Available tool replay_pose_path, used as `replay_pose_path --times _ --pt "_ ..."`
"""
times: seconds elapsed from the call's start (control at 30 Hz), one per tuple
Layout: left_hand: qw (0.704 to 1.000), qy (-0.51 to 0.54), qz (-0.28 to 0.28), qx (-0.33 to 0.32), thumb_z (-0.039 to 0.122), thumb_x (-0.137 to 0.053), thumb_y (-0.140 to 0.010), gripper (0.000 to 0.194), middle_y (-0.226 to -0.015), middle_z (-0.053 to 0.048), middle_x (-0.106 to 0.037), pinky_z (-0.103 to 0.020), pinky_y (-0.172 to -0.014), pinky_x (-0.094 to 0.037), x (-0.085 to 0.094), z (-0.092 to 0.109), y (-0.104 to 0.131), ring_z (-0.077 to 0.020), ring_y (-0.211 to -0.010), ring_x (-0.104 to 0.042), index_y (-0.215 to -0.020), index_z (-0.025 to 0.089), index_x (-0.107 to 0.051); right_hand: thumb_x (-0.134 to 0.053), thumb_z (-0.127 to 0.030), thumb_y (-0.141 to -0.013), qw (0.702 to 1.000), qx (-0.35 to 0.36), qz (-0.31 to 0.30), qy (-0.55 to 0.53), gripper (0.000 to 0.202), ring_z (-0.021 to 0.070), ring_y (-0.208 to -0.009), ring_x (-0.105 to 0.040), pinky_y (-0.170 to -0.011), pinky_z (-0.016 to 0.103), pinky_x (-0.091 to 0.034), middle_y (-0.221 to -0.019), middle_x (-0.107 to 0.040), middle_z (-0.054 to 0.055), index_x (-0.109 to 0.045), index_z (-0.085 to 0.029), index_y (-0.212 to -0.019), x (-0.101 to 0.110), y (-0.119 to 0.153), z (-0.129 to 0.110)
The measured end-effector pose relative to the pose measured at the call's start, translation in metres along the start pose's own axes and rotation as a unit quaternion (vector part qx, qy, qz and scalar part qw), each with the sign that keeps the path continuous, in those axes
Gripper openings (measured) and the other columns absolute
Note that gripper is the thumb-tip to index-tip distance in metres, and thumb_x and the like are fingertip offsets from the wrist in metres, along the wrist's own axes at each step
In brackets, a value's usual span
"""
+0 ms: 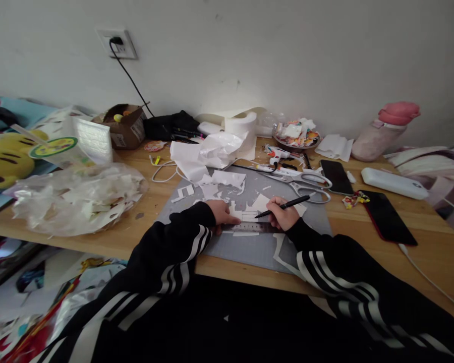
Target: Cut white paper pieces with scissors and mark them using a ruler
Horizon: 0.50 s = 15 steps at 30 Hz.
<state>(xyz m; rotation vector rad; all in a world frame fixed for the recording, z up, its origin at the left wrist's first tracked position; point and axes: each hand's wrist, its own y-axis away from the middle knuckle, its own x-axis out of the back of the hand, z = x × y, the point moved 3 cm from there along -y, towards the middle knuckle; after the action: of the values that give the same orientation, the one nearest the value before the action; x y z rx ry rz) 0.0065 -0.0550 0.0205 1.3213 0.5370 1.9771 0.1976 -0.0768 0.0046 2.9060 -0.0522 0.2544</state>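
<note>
Both forearms, in black sleeves with white stripes, slant inward and away from the body, and the hands come down on the grey cutting mat (pixel 245 248) with a short gap between them. The left hand (pixel 224 213) lies low, back upward, its thumb stretched towards the other hand over the left edge of the small white paper piece with dark drawn lines (pixel 248 216); its other fingers are partly hidden, so how tightly they are closed cannot be told. Just in front of that piece, on the body side, the clear plastic ruler (pixel 246 228) runs from the left hand towards the right. The right hand (pixel 283 214) is closed in a writing grip around the slim black pen (pixel 295 201), wrist low, with the pen's tip angled down and left to the paper between the hands and its back end rising to the right

Beyond the right hand lie the large scissors with white and grey handles (pixel 294 181), partly open. Further right are the black phone (pixel 336 177) and, nearer the body, the red-edged phone (pixel 391 217). Well left of the left hand, the crumpled clear plastic bag (pixel 79 201) rests on the wooden table (pixel 113 244)
</note>
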Motion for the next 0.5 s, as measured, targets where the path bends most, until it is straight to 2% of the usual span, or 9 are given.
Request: replay_pose_path --times 0.17,0.5 --pt "1.000 -0.002 0.003 -0.001 0.057 -0.053 -0.075 0.047 -0.041 -0.001 -0.057 -0.023 -0.058 -0.045 -0.0002 0.0004 0.0004 -0.0122 -0.043 -0.052 -0.048 0.018 -0.052 -0.050 -0.030 -0.065 1.000 -0.002 0.001 -0.004 0.014 0.0043 -0.026 -0.037 -0.025 0.010 -0.021 -0.034 -0.045 -0.010 -0.044 -0.020 -0.057 0.0000 -0.0009 0.0000" --pt "1.000 -0.003 0.003 0.005 0.054 -0.052 -0.077 0.044 -0.042 0.001 -0.057 -0.023 -0.053 -0.042 0.0007 0.0041 0.0051 -0.0117 -0.041 -0.052 -0.050 0.019 -0.051 -0.056 -0.023 -0.071 0.999 -0.030 -0.014 0.007 0.022 0.0036 -0.025 -0.041 -0.032 0.010 -0.024 -0.033 -0.047 -0.006 -0.045 -0.020 -0.052 0.0024 -0.0025 -0.0055"
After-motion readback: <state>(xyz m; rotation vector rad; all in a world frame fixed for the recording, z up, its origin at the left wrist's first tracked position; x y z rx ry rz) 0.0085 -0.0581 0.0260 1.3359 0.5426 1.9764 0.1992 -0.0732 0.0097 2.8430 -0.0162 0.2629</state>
